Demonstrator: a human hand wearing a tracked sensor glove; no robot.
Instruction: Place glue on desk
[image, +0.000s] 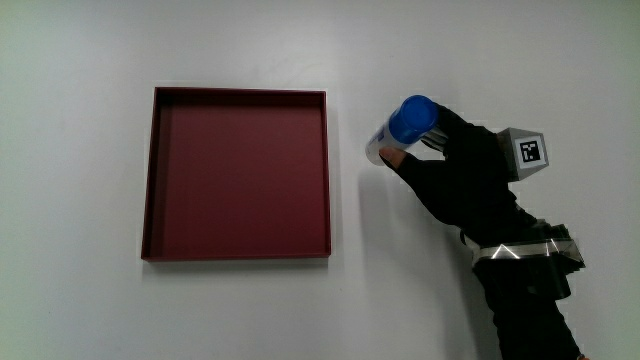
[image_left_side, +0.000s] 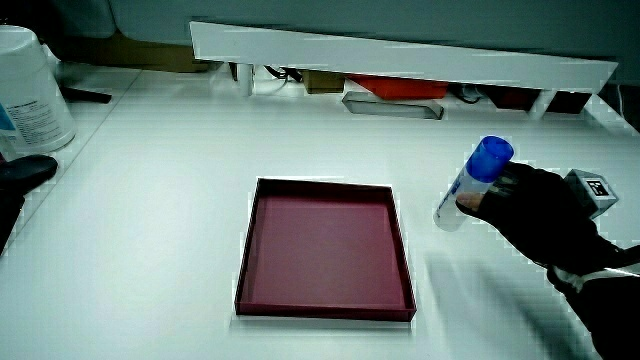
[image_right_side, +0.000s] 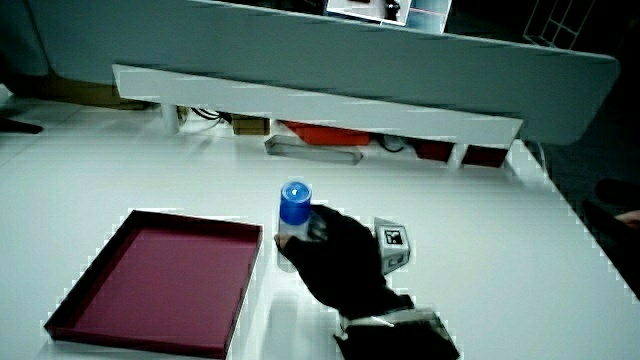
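The tabletop under my hand was plain white and matte. In both side views a low white partition ran along the table's edge farthest from me, raised on short legs, and in the gap beneath it I could make out a flat grey piece, something orange-red and a few dark cables, too small to name. Above it in a side view stood a grey-blue panel. At a corner of the table in a side view stood one big white tub with a pale label, upright, and a dark rounded object lay near it at the table's edge nearer to me; I could not tell what that was.

There was one tray: square, shallow, dark red, lying flat near the middle of the tabletop with nothing in it. There was one glue stick: a white tube with a blue cap.

My hand, in its black glove with the one patterned cube on its back, was closed around the glue stick, fingers wrapped about the lower part of the tube. It was beside the tray, close to the tray's corner farther from me but apart from it. The stick stood tilted, cap uppermost, and its white base looked to be at or just above the bare tabletop; I could not tell whether it touched. My forearm reached back toward the table's near edge.
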